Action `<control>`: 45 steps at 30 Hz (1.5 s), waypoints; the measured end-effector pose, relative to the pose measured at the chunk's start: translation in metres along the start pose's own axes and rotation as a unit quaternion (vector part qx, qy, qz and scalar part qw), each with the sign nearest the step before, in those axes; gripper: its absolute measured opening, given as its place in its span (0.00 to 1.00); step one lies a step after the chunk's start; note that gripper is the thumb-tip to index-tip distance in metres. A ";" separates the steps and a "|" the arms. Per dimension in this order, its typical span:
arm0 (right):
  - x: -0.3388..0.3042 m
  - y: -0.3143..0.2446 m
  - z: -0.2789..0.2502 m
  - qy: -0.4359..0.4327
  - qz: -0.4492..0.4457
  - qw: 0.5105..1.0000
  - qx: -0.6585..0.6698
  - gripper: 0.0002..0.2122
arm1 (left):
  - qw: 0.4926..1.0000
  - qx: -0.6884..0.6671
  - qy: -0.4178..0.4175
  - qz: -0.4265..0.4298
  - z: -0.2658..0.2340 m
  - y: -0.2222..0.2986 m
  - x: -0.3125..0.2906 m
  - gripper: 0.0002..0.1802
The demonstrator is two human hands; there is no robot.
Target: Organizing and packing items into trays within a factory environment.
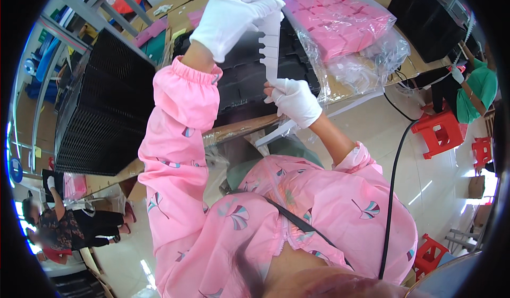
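Between my two white-gloved hands stretches a long white strip (271,43) with notches along its left edge. My left hand (234,19) pinches it high up, thumb and fingers closed on its upper part. Lower down, my right hand (295,100) is closed around the strip, with bare fingertips showing at the glove's end. A length of white strip (276,133) also hangs below my right hand toward my lap. Behind the strip lies a black moulded tray (239,80) on the table.
Pink foam blocks (340,24) fill a clear plastic bag right of the tray. Black ribbed crates (106,106) stand at left, another black crate (425,19) at far right. A black cable (396,181) hangs at my right. Red stools (438,133) and other people are farther off.
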State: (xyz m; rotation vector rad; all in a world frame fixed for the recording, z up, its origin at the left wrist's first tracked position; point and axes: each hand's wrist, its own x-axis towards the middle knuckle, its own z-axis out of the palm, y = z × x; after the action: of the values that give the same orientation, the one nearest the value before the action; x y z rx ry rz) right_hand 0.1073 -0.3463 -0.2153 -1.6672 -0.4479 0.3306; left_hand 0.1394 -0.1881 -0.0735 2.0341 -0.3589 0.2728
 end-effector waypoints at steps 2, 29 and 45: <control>-0.003 0.000 -0.001 -0.009 0.008 1.000 -0.013 0.13 | 0.999 -0.039 0.021 -0.006 -0.003 -0.006 -0.005 0.12; 0.020 0.021 0.031 0.115 -0.208 0.851 -0.469 0.05 | 0.859 0.475 0.175 0.079 0.026 0.023 -0.028 0.20; 0.020 -0.013 -0.032 0.144 -0.289 0.946 -0.009 0.21 | 0.987 -0.148 -0.034 -0.046 -0.029 -0.014 -0.010 0.19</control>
State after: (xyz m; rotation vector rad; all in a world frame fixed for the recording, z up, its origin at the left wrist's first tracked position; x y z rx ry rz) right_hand 0.1382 -0.3636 -0.1971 -1.4904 -0.6919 -0.3477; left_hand 0.1342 -0.1547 -0.0750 1.7638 -0.3249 0.0870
